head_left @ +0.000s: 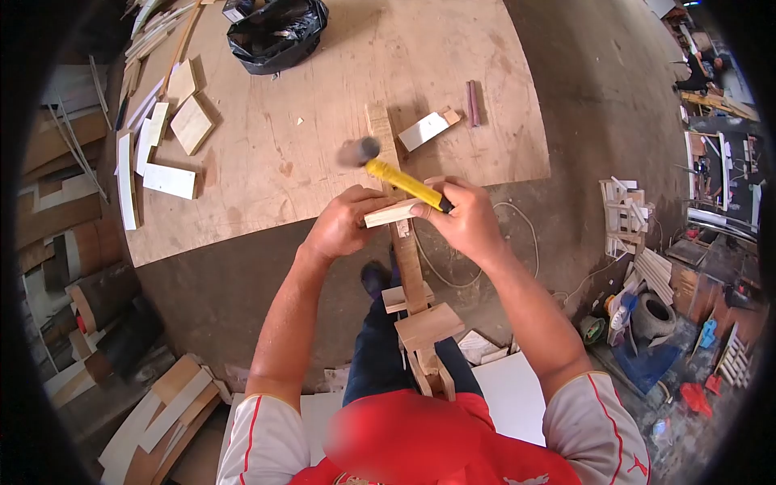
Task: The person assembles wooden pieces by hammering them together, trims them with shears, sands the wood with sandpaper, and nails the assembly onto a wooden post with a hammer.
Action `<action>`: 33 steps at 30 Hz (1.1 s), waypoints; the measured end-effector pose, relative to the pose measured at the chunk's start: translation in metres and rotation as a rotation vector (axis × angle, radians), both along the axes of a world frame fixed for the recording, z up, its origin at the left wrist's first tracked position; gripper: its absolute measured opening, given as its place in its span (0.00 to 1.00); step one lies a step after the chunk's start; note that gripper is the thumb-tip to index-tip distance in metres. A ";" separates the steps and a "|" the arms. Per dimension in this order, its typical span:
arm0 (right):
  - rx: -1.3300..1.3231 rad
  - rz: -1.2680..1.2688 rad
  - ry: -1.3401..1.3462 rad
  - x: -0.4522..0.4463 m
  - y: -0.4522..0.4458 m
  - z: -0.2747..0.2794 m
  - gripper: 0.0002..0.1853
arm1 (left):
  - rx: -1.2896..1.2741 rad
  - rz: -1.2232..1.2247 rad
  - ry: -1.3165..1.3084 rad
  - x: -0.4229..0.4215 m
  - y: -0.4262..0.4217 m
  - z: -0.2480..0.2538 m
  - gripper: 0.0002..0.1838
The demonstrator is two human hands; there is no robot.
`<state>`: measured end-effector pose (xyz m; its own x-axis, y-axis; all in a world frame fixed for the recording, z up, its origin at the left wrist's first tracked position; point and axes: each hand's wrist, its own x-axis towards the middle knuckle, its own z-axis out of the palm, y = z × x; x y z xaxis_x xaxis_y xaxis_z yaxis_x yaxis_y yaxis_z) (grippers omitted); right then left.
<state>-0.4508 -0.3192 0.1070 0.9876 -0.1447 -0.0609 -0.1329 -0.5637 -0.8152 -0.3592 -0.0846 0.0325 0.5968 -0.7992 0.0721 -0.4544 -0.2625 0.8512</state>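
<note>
A pale wooden block (388,214) is held level between my two hands, above a narrow plank (411,271) that runs from the table towards my body. My left hand (339,222) is closed on the block's left end. My right hand (467,222) is closed around the black grip of a mallet with a yellow handle (404,181), and its thumb touches the block's right end. The mallet's dark head (360,152) points up and left over the table and is blurred. Another wooden block (430,326) sits on the plank close to me.
The plywood table (275,145) carries a black plastic bag (279,40), a white-faced piece (424,132), two reddish-brown sticks (473,103) and several offcuts (192,125) at left. A cable (529,222) loops across the floor. Wood scraps (170,412) are piled at lower left.
</note>
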 end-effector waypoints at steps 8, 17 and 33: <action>0.209 -0.388 -0.135 -0.017 -0.015 -0.023 0.18 | -0.294 0.403 0.851 -0.020 0.029 -0.033 0.19; -0.340 -0.589 0.162 0.005 -0.098 -0.095 0.20 | -1.040 0.726 1.501 -0.078 0.014 -0.023 0.21; -0.345 -0.366 -0.249 0.044 -0.051 -0.077 0.14 | -1.376 0.546 1.727 -0.076 -0.014 -0.013 0.18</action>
